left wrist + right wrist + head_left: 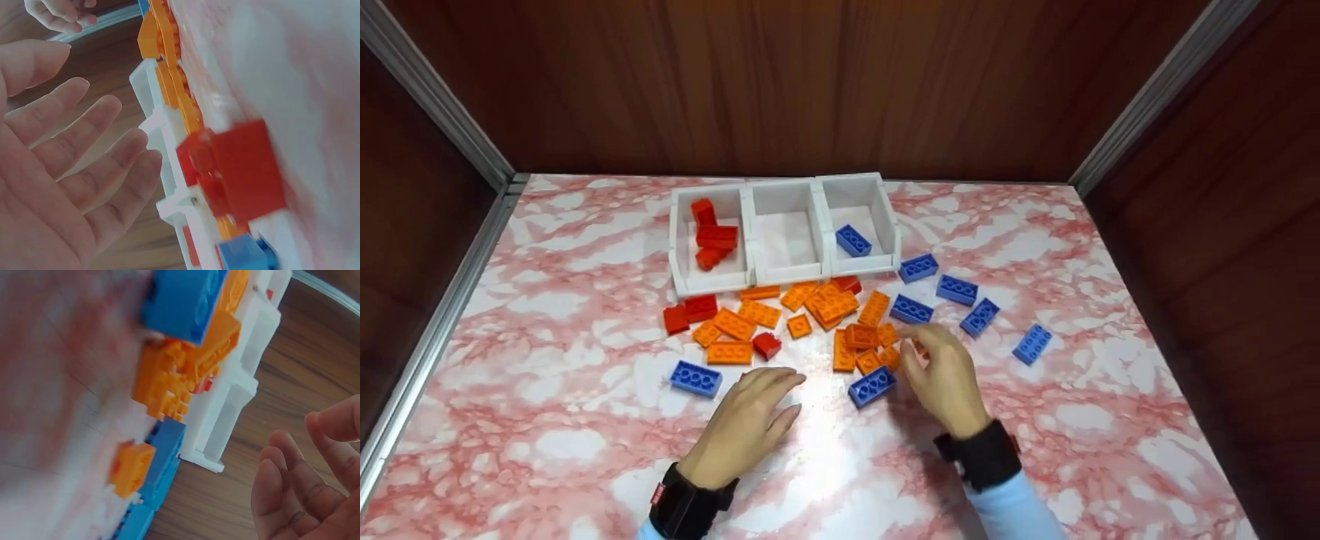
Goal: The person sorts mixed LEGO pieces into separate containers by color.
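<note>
Both bare hands are above the table and, as far as I can see, hold nothing. The left hand (746,420) is spread wide, with fingers nearly straight. The right hand (945,375) has loosely bent fingers; from the head view, a gap remains between its thumb and forefinger.

Just beside the right hand lie a small heap of orange plastic studded bricks (862,337) and one rectangular blue plastic brick (872,387). Near the left fingertips is a small red plastic brick (767,346); another blue brick (696,379) lies to the left.

Farther out, a white plastic tray with three compartments (789,274) stands near the far edge of the pink-and-white marbled table (547,360). Its left compartment carries red bricks (717,237), its right one a single blue brick (853,240). More blue bricks (958,289) are scattered toward the table's right edge.

I judge that the step in hand is reaching among loose bricks, before a grasp. This next move calls for thumb and forefinger to close on opposite sides of one brick.
</note>
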Available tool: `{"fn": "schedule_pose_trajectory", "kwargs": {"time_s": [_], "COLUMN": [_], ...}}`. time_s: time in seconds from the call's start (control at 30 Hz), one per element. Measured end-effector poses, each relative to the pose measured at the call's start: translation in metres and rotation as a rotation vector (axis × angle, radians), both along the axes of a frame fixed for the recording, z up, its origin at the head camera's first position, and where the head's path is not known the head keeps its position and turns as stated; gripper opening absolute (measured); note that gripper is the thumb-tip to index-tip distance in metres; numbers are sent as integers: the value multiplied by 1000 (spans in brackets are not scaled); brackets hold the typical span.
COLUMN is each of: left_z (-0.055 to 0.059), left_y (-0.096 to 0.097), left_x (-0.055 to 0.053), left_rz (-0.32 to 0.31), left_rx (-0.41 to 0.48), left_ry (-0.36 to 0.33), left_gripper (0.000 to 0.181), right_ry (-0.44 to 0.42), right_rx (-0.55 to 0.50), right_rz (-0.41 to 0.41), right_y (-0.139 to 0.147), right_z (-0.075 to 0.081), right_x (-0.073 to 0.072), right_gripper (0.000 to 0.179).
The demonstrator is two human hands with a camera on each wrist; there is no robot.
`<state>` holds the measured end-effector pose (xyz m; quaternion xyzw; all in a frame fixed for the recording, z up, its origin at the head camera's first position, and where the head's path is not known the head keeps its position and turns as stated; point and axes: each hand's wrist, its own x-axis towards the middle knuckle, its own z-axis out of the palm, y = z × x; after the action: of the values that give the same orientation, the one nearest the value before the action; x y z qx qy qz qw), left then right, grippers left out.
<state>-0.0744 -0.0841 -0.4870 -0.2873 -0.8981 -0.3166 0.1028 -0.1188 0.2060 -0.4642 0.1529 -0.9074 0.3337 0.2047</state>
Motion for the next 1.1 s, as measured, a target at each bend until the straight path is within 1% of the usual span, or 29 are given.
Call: {"fn": "schedule_pose_trajectory", "kwargs": {"time_s": [0.13,0.23,0.3,0.37,0.53,0.6,0.67,0.77,0.97,1.1], "left_z": [4,5,6,6,3,2,2,1,-2,0], "left_y": [7,12,13,14,11,10,8,5,-4,-12], "left_x": [-3,-4,-4,-4,-4,-3,-3,-1,0,0], "left_rz": [-32,-50,-54,-53,-40,-33,-26,-14,19,64], "left_rx": [-6,-9,-10,-11,-8,-8,-10,-13,2,3], "left_ry": [29,39,40,38,31,24,13,-5,-21,-61], "left_gripper": [36,35,34,34,35,36,36,37,37,39], "right_ry": [-13,-13,-16,-26,-70,-78,-75,-66,-22,-38], "right_rx": [7,19,36,66,197,256,306,347,379,383], "right_rz": [-8,-4,17,54,193,244,279,298,287,274], "right_y": [0,0,1,1,1,0,0,-2,-2,0], "right_z": [-7,-12,-16,-19,-25,-27,-30,-33,-35,-34], "right_x": [16,25,28,31,31,30,29,28,27,28], "right_gripper": [15,16,18,22,40,45,47,46,42,39]}}
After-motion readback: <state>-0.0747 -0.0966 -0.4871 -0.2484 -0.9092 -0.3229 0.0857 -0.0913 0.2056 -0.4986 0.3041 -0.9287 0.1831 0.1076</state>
